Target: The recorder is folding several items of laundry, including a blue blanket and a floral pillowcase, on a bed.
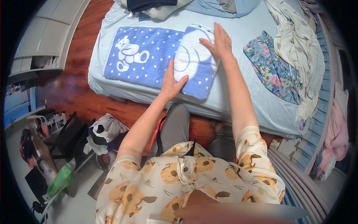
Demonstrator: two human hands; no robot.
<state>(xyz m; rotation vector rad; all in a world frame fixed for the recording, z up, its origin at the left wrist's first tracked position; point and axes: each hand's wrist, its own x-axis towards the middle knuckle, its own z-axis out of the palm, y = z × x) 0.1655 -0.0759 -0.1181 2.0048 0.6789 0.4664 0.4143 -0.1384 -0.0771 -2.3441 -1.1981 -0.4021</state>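
A blue terry towel (pixel 152 56) with white dots and a white bear figure lies spread on the bed in front of me. Its right portion is turned over, so a folded flap (pixel 193 58) with a large white pattern rests on top. My left hand (pixel 172 84) touches the left side of this flap, thumb spread toward the right. At the flap's upper right edge lies my right hand (pixel 220 42), fingers extended and thumb apart. Neither hand is closed around the cloth. The palms' undersides are hidden.
The bed has a light blue sheet (pixel 237 98). On its right lie a floral cloth (pixel 272 67) and a rumpled cream cloth (pixel 296 42); bedding (pixel 201 8) is at the far side. A white plastic bag (pixel 107 126) and a green bag (pixel 61 179) are at lower left.
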